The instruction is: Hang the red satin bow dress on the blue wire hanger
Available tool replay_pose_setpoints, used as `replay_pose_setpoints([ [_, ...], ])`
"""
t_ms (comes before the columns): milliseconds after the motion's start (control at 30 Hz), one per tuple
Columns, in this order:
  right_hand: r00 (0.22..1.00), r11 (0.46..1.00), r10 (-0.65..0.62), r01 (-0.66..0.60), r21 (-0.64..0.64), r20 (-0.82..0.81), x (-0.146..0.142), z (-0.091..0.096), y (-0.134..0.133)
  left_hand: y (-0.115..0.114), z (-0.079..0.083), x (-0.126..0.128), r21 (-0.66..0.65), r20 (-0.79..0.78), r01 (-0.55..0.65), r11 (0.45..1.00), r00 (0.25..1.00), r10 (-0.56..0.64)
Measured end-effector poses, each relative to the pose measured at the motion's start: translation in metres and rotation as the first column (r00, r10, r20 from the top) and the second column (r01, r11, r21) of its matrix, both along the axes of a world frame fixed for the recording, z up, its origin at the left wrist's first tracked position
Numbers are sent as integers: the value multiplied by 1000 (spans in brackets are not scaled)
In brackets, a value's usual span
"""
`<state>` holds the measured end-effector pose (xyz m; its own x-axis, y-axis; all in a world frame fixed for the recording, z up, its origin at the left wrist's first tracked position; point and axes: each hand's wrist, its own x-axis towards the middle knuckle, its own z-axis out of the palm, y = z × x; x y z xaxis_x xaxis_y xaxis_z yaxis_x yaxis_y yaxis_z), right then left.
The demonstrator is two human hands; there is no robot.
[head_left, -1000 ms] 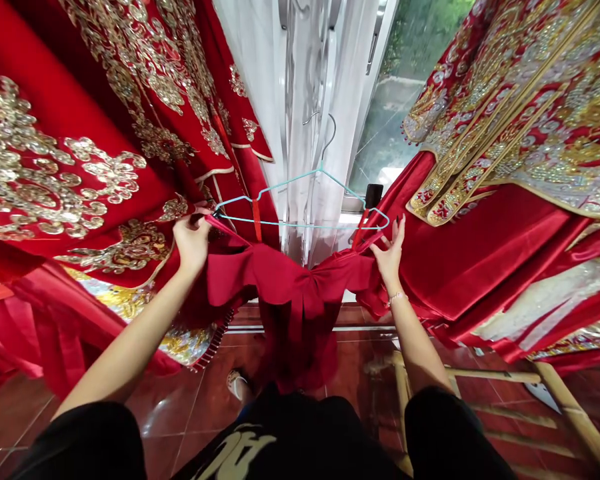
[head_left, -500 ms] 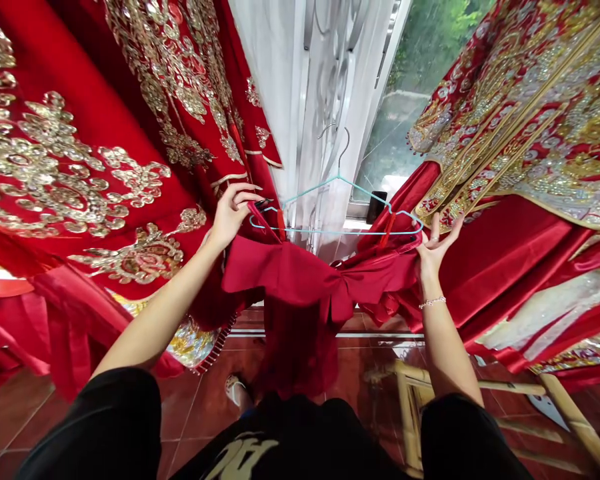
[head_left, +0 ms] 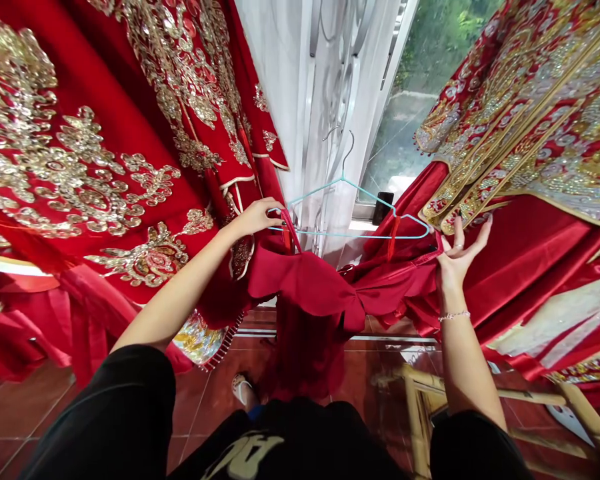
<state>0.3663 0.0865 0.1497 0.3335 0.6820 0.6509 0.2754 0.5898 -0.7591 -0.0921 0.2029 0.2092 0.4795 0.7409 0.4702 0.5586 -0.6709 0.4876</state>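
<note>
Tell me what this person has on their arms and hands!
Loose black short sleeves cover the tops of the arms. The right hand wears a thin pale beaded bracelet and a small shiny ring. The left hand shows no jewellery.

Two hands, the left hand (head_left: 254, 218) and the right hand (head_left: 457, 257); one teal wire hanger (head_left: 350, 236); one plain red garment (head_left: 300, 283); two red loops (head_left: 393, 237); two gold-embroidered red robes (head_left: 80, 167) (head_left: 530, 113); one white curtain (head_left: 325, 133); one window (head_left: 395, 133); one bamboo stool (head_left: 480, 389); one bracelet (head_left: 454, 316); one sandal (head_left: 240, 390).
</note>
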Motion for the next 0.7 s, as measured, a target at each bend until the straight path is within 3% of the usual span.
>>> replay_pose_setpoints([
  [100,999,997,36,-37,68,23,6,17,12,-7,-4,1,43,20,-60,997,998,59],
  [267,958,986,167,-165,-29,235,3,60,28,-13,-6,5,146,-5,-83,986,996,84],
  [367,878,960,278,-251,-121,389,-13,83,30,-12,-9,6,150,-33,-83,985,995,89],
  [467,745,936,352,-297,-191,566,-26,101,31,-12,-11,5,142,-41,-107,984,993,114],
  [600,610,989,149,-90,-119,778,-17,110,27,-27,-13,-4,262,29,-168,950,986,166],
  [700,584,1000,18,3,-24,812,-5,100,23,-55,-19,-15,424,113,-252,870,968,225],
])
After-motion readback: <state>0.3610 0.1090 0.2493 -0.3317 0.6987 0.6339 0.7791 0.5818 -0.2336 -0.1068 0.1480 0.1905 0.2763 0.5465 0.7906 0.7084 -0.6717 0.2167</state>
